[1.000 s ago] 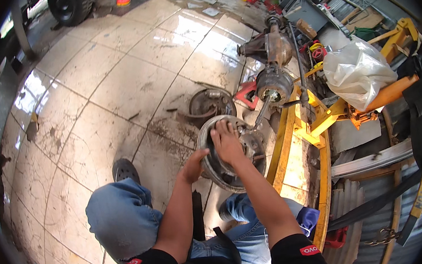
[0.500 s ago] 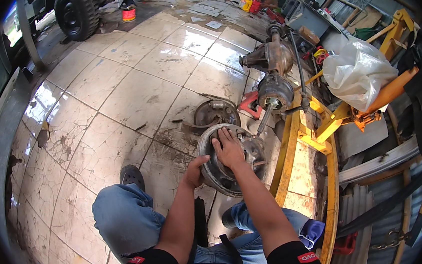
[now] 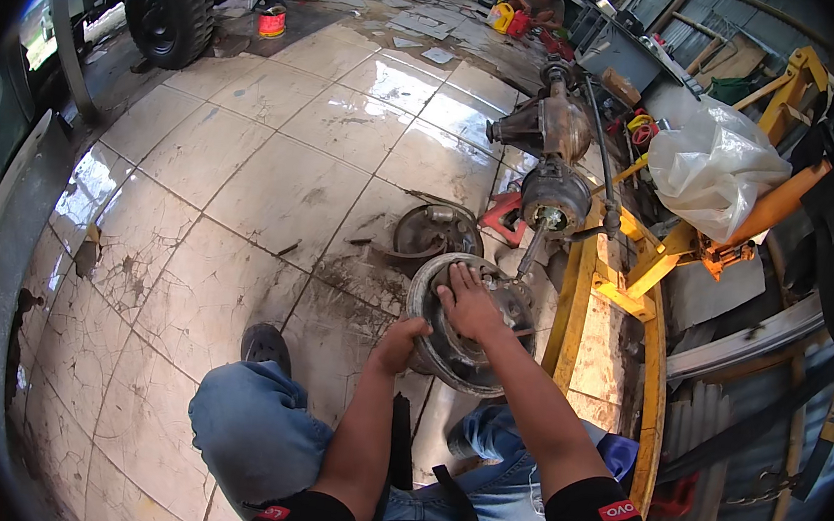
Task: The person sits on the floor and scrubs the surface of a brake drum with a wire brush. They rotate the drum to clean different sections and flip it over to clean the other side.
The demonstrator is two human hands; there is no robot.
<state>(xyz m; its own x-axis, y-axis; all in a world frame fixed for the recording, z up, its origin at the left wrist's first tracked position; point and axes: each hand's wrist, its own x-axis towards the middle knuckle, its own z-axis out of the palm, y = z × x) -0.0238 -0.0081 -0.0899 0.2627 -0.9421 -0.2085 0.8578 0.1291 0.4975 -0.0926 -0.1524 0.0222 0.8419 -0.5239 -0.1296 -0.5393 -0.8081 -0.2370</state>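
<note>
Here, a person sits on the tiled floor (image 3: 245, 186) with knees in blue jeans (image 3: 254, 425) spread to either side of a round metal brake drum (image 3: 449, 348) that stands on the floor between the legs. The right hand (image 3: 471, 305) lies flat on the face of the drum, fingers spread, pressing rather than gripping. The left hand (image 3: 398, 343) is curled around the drum's near left rim, holding it. Just beyond the drum lies a rusty round backing plate (image 3: 437, 233) on the floor. Behind that, an axle housing (image 3: 549, 163) rests on a yellow steel frame (image 3: 624, 279). A white plastic bag (image 3: 718, 168) sits to the right, and a black tyre (image 3: 168, 6) shows far left.
</note>
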